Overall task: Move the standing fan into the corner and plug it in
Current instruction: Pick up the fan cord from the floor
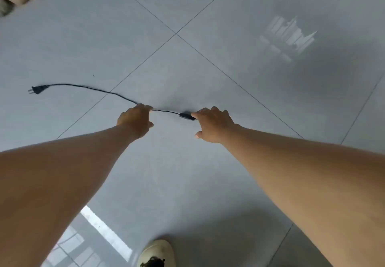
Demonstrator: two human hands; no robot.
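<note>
Keep your left hand (136,121) closed on the cord (87,88), with the fingers curled over it where it leaves the floor (187,183). Your right hand (214,124) has its fingertips on the far end of the small black switch box (186,115); the thumb hangs free below, and a full grip cannot be confirmed from this view. Hold the cord slack between both hands. Do not pull against the switch box, which judging by its build is the likeliest point of strain.

Next, work your left hand along the cord towards the plug (37,89) and lift the plug by its body, not by the pins.

The cord is thin, black and round. It runs in a shallow curve across the grey tiles to a flat two-pin plug lying on the floor, well to the left of your hands. The fan itself is not in view, nor is any socket or corner. A pale shoe (157,250) shows at the bottom edge.
</note>
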